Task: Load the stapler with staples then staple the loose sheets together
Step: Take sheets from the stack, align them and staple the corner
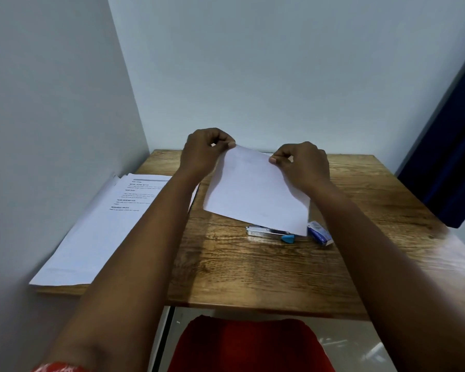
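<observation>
Both hands hold blank white sheets (255, 191) by their far corners, tilted up above the wooden table (253, 272). My left hand (204, 151) pinches the far left corner, and my right hand (301, 162) pinches the far right corner. The near edge of the sheets hangs over a silver stapler (269, 232) with a blue end, which lies flat on the table and is partly hidden. A small blue and white staple box (320, 233) lies just right of the stapler.
A stack of printed paper (102, 226) lies on the table's left side against the left wall, overhanging the front edge. A dark blue curtain (446, 157) hangs at the right. Red cloth (247, 345) shows below the table's front edge.
</observation>
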